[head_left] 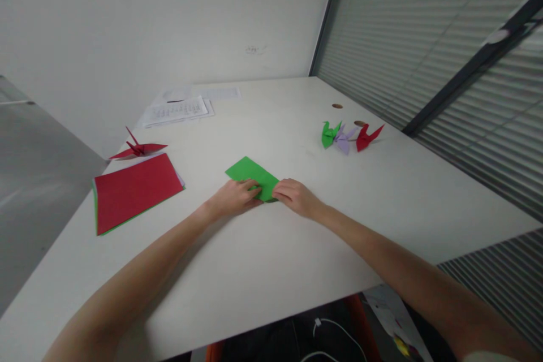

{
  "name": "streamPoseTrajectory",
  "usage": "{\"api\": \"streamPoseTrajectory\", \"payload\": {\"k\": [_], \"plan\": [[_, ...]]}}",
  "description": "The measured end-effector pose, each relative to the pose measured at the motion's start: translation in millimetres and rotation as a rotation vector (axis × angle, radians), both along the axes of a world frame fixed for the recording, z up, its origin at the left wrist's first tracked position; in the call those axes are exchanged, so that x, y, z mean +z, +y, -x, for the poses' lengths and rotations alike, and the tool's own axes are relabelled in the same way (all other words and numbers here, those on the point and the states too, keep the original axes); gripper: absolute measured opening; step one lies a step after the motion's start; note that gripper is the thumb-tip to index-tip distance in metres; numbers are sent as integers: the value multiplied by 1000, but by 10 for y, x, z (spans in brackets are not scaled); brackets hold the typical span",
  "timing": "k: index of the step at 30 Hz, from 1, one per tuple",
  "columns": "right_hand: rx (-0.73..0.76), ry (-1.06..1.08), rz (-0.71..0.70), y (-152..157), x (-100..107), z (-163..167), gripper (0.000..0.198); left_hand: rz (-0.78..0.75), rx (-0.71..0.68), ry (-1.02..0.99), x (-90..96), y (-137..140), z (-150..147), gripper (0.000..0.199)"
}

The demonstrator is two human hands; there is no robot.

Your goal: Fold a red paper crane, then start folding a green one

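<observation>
Your two hands meet over a piece of green paper [248, 168] near the middle of a white counter [258, 260], the paper lying at a slant with one corner pointing away from you. Your left hand [237, 195] grasps its near edge, fingers bent over the top; your right hand [294, 197] grips the corner at the right, fingers drawn together. Only a narrow gap parts the two.

To your left lies a stack of sheets [138, 192], red on top, with green showing beneath along two sides and a pale corner peeking out at the right. Just beyond it sits a red crane [138, 150], wings spread. Farther back, printouts [178, 112] overlap near the white wall [169, 22].

Across the counter to your right, three more folded birds stand in a close row: a green crane [328, 137], a lilac crane [343, 142] and a second red one [365, 139]. Blinds [424, 39] line that side. Below the counter's near edge, a white cable [339, 325] curls against dark cloth.
</observation>
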State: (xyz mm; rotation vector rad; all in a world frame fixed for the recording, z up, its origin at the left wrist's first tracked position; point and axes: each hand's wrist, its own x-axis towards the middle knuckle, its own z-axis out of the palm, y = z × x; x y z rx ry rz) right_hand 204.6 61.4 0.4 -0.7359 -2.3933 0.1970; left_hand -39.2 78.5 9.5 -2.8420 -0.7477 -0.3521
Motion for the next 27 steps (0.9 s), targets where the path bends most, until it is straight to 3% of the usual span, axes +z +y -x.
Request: {"api": "streamPoseTrajectory", "payload": {"k": [2,6,9,11,16,21,27], "plan": [[-12,77,102,6,22,-11,28,8,32,4,-24,-2,-11,25],[-14,155,282,105,-11,-63,29,71,185,-49,-45,-71,-87,28],[-146,224,463,289,-79,-133,33,161,228,-100,-33,-177,-167,35],[-261,251,536,428,-97,-178,31,213,177,-131,-21,-243,-205,41],[-405,74,524,601,-28,-191,18,266,61,-150,-3,-326,-234,45],[-616,-60,496,563,10,-53,14,271,83,-223,-9,-366,-256,49],[-723,-121,407,585,-3,65,15,322,71,-243,-42,-271,-212,35]]}}
